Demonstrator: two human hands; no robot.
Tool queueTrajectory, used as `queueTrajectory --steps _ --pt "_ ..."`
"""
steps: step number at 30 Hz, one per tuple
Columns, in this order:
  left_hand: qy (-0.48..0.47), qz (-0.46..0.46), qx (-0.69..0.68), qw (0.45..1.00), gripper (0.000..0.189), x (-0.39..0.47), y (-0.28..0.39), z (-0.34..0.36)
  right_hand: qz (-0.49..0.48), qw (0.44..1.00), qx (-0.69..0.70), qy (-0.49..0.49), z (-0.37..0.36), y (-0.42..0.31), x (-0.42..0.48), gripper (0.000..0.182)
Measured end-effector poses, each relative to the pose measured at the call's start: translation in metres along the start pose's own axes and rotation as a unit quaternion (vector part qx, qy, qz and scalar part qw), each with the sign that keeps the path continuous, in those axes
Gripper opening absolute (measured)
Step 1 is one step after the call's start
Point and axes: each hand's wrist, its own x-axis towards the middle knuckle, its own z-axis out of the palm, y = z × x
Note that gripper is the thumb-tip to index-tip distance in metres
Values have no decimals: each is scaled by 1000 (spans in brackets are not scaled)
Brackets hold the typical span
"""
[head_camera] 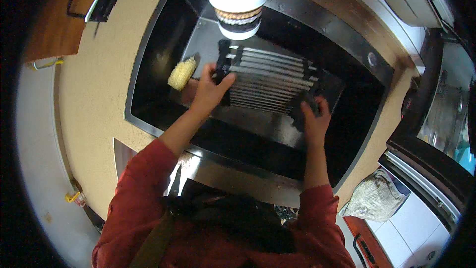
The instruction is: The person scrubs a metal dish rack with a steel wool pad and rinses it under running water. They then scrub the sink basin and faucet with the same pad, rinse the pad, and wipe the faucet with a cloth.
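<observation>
A rack of parallel metal rods with black end strips (271, 70), probably a roll-up drying rack, is held low over the floor of a dark sink (260, 126). My left hand (208, 91) pinches its black left edge between thumb and fingers. At the near right corner my right hand (317, 119) grips the rack's black end; motion blurs that corner and a dark patch beside it. To the left of my left hand, a pale yellow sponge or loofah (182, 73) rests in the sink.
A white cylindrical faucet fixture (238, 3) hangs over the sink's far side. Beige countertop (100, 82) surrounds the metal rim. On the right stand a dark-framed glass-fronted cabinet (446, 100) and a crumpled whitish cloth (375, 197). A wooden board or panel (55, 18) is at upper left.
</observation>
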Motion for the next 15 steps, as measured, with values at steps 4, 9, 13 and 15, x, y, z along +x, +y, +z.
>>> queueTrajectory --steps 4,9,13,15 --pt "13 -119 -88 989 30 -14 -6 -15 30 996 -50 -73 -6 -10 -32 30" --pt "79 -14 62 995 45 -21 9 -3 49 998 -33 15 -3 -3 -41 33" --pt "135 103 70 983 47 5 38 -35 73 995 43 48 -12 -68 -45 33" --pt "216 286 187 915 44 49 63 -62 87 996 8 36 -20 -80 -43 32"
